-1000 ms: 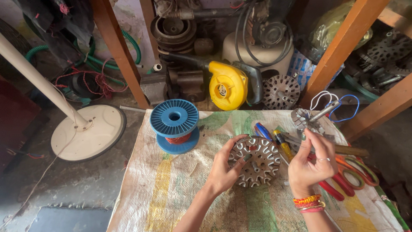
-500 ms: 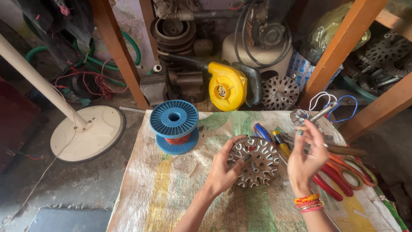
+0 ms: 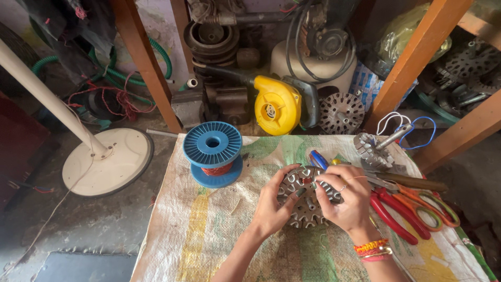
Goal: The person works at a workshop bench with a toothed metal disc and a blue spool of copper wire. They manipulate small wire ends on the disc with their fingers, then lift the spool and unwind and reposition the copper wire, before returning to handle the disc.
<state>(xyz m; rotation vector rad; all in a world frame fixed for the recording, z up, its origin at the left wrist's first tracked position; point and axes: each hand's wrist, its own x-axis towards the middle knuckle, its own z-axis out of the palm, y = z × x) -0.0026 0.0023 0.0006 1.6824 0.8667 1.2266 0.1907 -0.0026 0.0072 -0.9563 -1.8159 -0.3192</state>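
We hold the round, slotted grey metal stator core (image 3: 305,201) between both hands on the woven plastic sack (image 3: 209,235) that covers the floor. Our left hand (image 3: 274,206) cups its left rim, fingers curled around the edge; our right hand (image 3: 347,201) lies over its right side, fingertips pinched narrow on a thin copper wire (image 3: 356,178) at the top of the core.

Just right of it lie red-handled pliers (image 3: 391,211) and orange-handled scissors (image 3: 428,203) — the right hand hides part of them — with blue-handled screwdrivers (image 3: 318,159) poking out behind the core. To the left stands a blue plastic spool of copper wire (image 3: 213,153). Farther right sits a small wound stator with white and blue leads (image 3: 373,149). Beyond the sack — a yellow electric blower (image 3: 279,107), a white round fan base (image 3: 107,162) and orange wooden shelf legs (image 3: 146,62).
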